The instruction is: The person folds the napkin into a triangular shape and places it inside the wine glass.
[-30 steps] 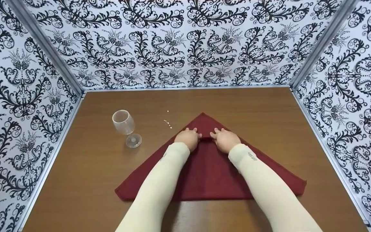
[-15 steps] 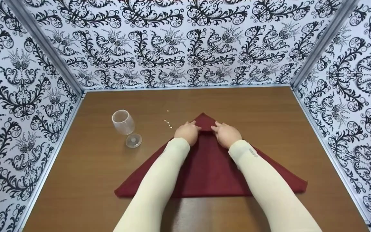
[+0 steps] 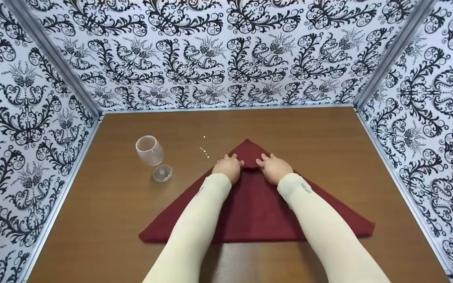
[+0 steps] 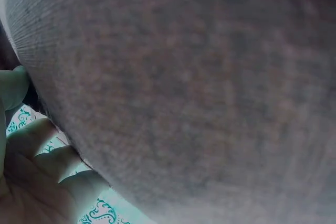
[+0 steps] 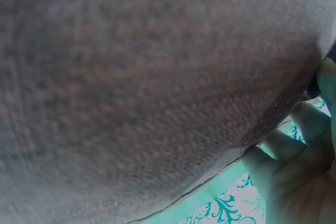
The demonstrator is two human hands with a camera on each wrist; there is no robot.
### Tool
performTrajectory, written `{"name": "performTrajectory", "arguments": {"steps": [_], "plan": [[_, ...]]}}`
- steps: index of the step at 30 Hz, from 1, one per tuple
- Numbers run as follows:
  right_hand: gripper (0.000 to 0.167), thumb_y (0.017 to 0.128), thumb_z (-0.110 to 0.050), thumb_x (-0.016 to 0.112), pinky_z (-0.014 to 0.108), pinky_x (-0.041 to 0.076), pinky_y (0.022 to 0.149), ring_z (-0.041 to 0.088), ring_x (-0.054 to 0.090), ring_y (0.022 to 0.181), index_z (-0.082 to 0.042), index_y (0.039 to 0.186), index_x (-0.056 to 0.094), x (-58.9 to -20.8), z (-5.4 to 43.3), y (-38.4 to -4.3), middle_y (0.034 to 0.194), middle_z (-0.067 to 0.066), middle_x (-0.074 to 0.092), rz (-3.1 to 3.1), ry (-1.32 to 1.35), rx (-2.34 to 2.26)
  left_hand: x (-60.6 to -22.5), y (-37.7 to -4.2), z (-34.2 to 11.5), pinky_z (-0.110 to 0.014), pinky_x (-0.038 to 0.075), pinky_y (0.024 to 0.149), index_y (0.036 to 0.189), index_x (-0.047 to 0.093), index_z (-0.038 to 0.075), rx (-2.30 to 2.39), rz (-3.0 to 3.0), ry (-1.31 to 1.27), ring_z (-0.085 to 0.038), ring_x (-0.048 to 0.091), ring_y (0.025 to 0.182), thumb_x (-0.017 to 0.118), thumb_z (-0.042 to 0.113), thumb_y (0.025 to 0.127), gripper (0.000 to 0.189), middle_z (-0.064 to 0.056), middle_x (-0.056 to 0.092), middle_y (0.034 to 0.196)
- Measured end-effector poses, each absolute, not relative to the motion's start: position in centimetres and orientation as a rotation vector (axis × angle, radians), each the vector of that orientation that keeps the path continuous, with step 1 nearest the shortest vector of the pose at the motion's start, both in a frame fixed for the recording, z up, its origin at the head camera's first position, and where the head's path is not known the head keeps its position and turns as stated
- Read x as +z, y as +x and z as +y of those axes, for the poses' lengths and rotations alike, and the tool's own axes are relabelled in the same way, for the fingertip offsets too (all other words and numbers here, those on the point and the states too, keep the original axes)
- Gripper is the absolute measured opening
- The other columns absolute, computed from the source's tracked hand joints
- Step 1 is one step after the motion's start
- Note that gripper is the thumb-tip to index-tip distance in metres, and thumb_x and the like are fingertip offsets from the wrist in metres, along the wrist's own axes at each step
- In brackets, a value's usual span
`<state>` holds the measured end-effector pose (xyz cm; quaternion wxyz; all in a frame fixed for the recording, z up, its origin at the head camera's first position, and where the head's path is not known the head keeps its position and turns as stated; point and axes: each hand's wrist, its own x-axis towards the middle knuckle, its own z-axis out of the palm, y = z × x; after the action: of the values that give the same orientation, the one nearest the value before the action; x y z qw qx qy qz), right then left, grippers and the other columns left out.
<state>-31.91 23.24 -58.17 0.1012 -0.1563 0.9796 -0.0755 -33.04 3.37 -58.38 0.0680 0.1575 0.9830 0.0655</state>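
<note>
A dark red cloth napkin (image 3: pixel 252 220) lies as a wide triangle, its point facing the back wall. Near that point, my left hand (image 3: pixel 227 169) holds the left part of a short crosswise fold, thumb at the fold and other fingers spread toward the sloping edge. Mirroring it, my right hand (image 3: pixel 275 169) holds the fold's right part. A small red flap shows between the hands. Close up, the cloth fills most of both wrist views, with left fingers (image 4: pixel 63 166) and right fingers (image 5: pixel 283 145) along its edge. The cloth hides part of each grip.
A clear stemmed wine glass (image 3: pixel 150 151) stands left of the napkin on the brown wooden table (image 3: pixel 104 204). Small bright specks (image 3: pixel 204 151) show on the tabletop between glass and napkin. Patterned black-and-white walls (image 3: pixel 226 55) enclose the back and both sides.
Both hands shift slightly away with the crosswise fold, then come back toward the near side. The flap between them looks longer now than half a second ago. The glass stays in place.
</note>
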Motion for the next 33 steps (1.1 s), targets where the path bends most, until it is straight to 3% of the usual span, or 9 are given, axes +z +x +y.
{"name": "performTrajectory", "arguments": {"steps": [10,14,16,22,27,33], "plan": [[0.037,0.106,-0.02,0.058,0.059,0.055,0.102,0.046,0.059,0.136,-0.018,0.142,0.069,-57.8,23.0,-30.9,0.151,0.015,0.061,2.961,-0.565,-0.128,-58.4,-32.7,2.9,-0.052,0.06,0.094,0.119,0.079,0.009,0.175,2.974,0.518,-0.038,0.073,0.11,0.047,0.038,0.112,0.043,-0.016,0.075,0.121],[0.03,0.107,-0.021,0.057,0.06,0.059,0.089,0.045,0.071,0.113,-0.011,0.127,0.077,-57.3,22.9,-31.0,0.129,0.019,0.074,3.023,-0.562,-0.216,-57.3,-33.1,2.6,-0.049,0.061,0.092,0.112,0.082,0.016,0.153,2.954,0.566,-0.033,0.075,0.108,0.056,0.023,0.106,0.028,-0.009,0.079,0.116],[0.03,0.108,-0.021,0.055,0.059,0.059,0.088,0.044,0.073,0.109,-0.01,0.125,0.077,-57.1,22.8,-31.4,0.126,0.018,0.075,3.059,-0.534,-0.278,-56.8,-33.5,2.6,-0.047,0.061,0.094,0.114,0.082,0.024,0.157,2.977,0.57,-0.03,0.074,0.112,0.058,0.017,0.103,0.028,-0.005,0.079,0.12],[0.037,0.108,-0.018,0.053,0.054,0.052,0.109,0.042,0.063,0.133,-0.012,0.141,0.068,-57.1,22.8,-32.4,0.15,0.011,0.062,3.047,-0.498,-0.319,-56.8,-34.1,2.9,-0.043,0.054,0.109,0.132,0.075,0.031,0.139,2.999,0.573,-0.026,0.062,0.138,0.051,0.019,0.105,0.038,0.002,0.062,0.152],[0.039,0.108,-0.018,0.055,0.053,0.047,0.116,0.041,0.056,0.142,-0.011,0.145,0.065,-57.7,22.9,-32.1,0.155,0.012,0.058,2.963,-0.525,-0.265,-57.8,-33.8,2.9,-0.043,0.056,0.105,0.128,0.078,0.025,0.144,2.955,0.544,-0.027,0.068,0.127,0.052,0.019,0.107,0.034,0.0,0.07,0.142],[0.039,0.108,-0.018,0.055,0.055,0.046,0.116,0.043,0.054,0.143,-0.01,0.145,0.065,-57.6,22.8,-31.9,0.154,0.016,0.058,2.953,-0.535,-0.211,-58.2,-33.7,3.1,-0.045,0.058,0.101,0.115,0.082,0.019,0.231,2.964,0.482,-0.029,0.071,0.12,0.044,0.03,0.113,0.04,-0.006,0.077,0.128]]}}
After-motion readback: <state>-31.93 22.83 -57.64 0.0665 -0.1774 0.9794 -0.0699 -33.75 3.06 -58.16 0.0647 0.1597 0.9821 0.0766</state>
